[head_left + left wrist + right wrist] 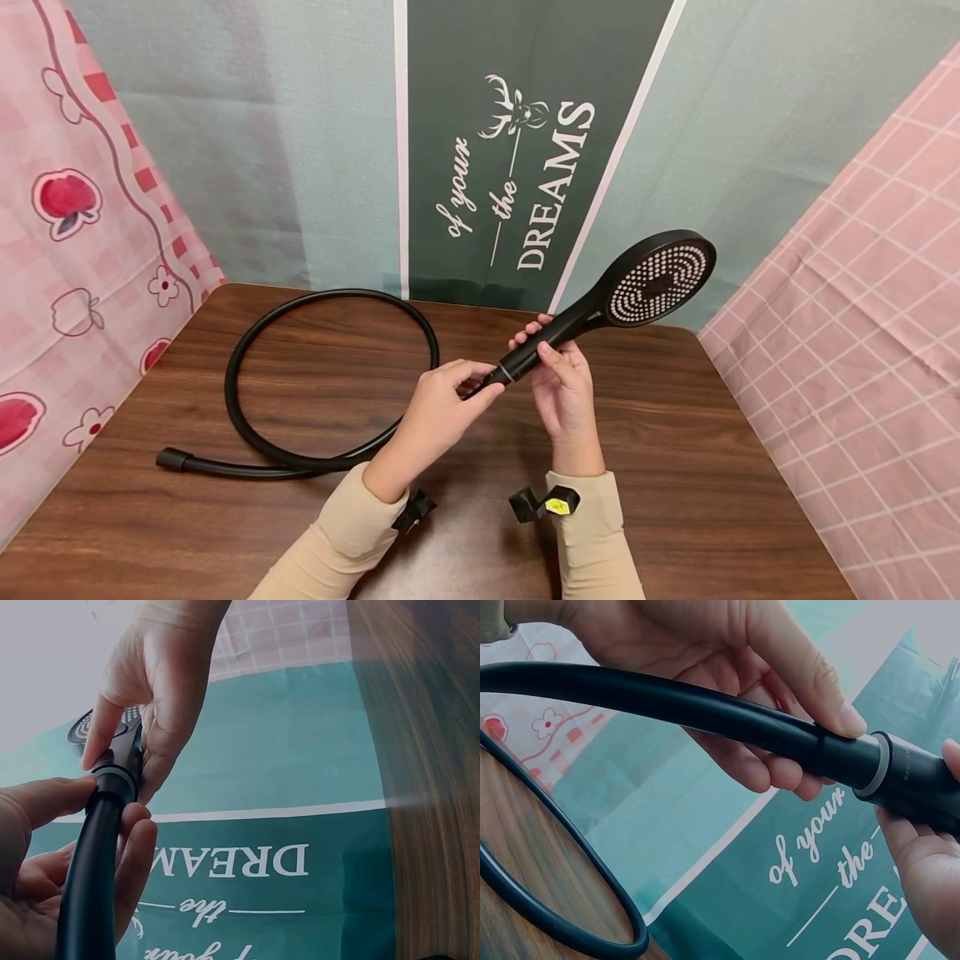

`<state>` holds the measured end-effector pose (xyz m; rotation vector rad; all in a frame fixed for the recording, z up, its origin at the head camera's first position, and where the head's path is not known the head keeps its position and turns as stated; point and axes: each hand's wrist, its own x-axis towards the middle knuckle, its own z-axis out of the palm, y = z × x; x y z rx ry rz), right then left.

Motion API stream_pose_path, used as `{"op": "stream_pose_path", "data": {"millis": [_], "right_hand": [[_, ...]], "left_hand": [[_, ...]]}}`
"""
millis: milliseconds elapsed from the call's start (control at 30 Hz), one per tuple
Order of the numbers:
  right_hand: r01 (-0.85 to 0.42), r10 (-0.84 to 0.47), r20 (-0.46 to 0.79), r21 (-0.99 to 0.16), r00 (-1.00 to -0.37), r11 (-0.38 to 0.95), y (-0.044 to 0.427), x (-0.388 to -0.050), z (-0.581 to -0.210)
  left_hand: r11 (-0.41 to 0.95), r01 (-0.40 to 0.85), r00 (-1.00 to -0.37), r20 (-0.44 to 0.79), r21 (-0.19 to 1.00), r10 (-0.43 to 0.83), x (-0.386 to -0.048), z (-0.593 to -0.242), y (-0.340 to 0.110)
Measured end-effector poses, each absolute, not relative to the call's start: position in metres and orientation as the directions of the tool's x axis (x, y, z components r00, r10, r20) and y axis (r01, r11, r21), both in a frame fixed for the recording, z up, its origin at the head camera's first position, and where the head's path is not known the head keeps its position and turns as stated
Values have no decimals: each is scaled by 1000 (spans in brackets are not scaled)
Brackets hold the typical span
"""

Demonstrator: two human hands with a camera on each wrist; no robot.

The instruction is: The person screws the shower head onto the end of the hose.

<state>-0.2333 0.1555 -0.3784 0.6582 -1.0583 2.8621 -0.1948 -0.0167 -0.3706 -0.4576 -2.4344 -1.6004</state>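
Note:
A black handheld shower head (660,279) is held above the table, its round nozzle face up and to the right. My right hand (564,379) grips its handle, thumb on the near side and fingers behind. My left hand (446,408) pinches the end of a black shower hose (234,379) between thumb and fingers where it meets the handle. A pale ring (885,761) shows at that joint in the right wrist view. From the left hand the hose loops over the table to a free end fitting (174,459) at the left.
The brown wooden table (675,467) lies below both hands. A green cloth with white lettering (558,183) hangs behind it. Pink patterned cloth (67,275) stands at the left and pink checked cloth (862,358) at the right.

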Motion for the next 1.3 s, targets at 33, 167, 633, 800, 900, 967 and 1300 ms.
{"op": "stream_pose_path", "data": {"millis": [33,167,633,800,900,967,1300], "right_hand": [[-162,-124,394,-617,-911,-770,156,-233,-378],[-163,-123,396,-615,-910,-772,156,-233,-378],[-160,-124,392,-616,-911,-771,154,-233,-378],[-160,-119,382,-623,-916,-766,155,-233,-378],[-161,-118,379,-626,-918,-763,155,-233,-378],[-161,-117,379,-626,-918,-763,155,-233,-378],[-166,-119,380,-636,-917,-753,155,-233,-378]], "left_hand": [[370,357,-934,323,858,152,-195,-371,-17],[366,332,-943,290,870,167,-196,-369,-18],[392,368,-930,325,843,173,-194,-370,-18],[446,436,-899,401,782,176,-191,-371,-16],[459,453,-889,423,764,174,-191,-371,-15],[464,462,-884,435,756,172,-190,-371,-15],[511,501,-856,488,699,172,-190,-374,-13]]}}
